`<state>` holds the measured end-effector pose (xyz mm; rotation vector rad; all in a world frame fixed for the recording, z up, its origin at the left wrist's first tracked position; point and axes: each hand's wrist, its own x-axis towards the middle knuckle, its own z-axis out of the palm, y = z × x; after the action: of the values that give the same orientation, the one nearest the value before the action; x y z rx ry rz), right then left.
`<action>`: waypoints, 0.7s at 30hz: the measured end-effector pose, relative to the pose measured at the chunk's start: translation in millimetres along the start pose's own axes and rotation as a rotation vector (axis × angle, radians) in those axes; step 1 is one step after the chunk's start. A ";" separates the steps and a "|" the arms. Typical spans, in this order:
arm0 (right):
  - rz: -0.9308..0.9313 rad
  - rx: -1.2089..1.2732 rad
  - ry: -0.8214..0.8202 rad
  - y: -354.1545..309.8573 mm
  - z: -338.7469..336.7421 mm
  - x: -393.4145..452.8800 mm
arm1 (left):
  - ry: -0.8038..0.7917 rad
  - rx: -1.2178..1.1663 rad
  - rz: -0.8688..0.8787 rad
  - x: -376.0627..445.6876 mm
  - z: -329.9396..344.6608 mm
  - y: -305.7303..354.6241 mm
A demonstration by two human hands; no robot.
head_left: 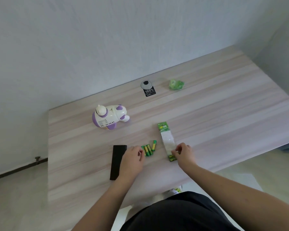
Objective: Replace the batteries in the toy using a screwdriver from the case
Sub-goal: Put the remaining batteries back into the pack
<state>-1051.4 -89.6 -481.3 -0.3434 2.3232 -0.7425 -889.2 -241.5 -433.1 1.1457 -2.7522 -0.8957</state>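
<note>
Two bare hands work at a pale wooden table [207, 100]. From left: a white-and-purple toy [109, 118] lies near the wall edge, well apart from the hands; a closed black case [118, 162] lies just beside the left hand [133, 158], whose fingers curl loosely against loose green batteries [148, 149]. The right hand [184, 153] pinches the near end of a battery pack [167, 140], seemingly mostly emptied. Crumpled green wrapping [175, 84] sits beyond.
</note>
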 end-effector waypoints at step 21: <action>-0.495 0.419 0.047 -94.1 -77.6 -54.8 | -0.103 -0.951 -0.236 22.9 -52.3 134.5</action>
<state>-1058.2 -109.6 -349.4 -0.7232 2.0659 -1.4585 -979.9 -206.8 -323.9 1.1902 -1.7883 -1.9966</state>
